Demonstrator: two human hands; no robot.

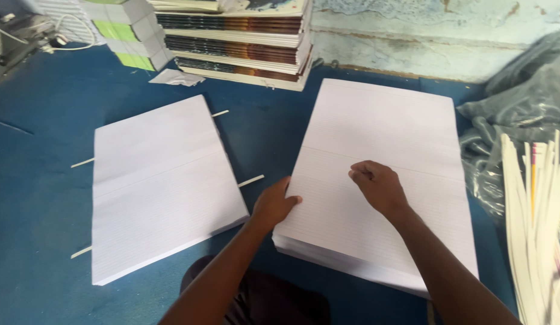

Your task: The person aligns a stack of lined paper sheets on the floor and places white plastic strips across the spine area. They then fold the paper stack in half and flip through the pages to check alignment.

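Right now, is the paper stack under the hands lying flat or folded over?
Flat and spread: the ruled paper stack lies open on the blue floor, crease showing across its middle.

Right edge cuts off the card strips (536, 222) (grey cloth (521, 102) too).

Bookbinding workshop: ruled paper stacks (385, 174) on blue floor mat (39, 210), bound notebook piles (238, 42) against the wall (436, 36).
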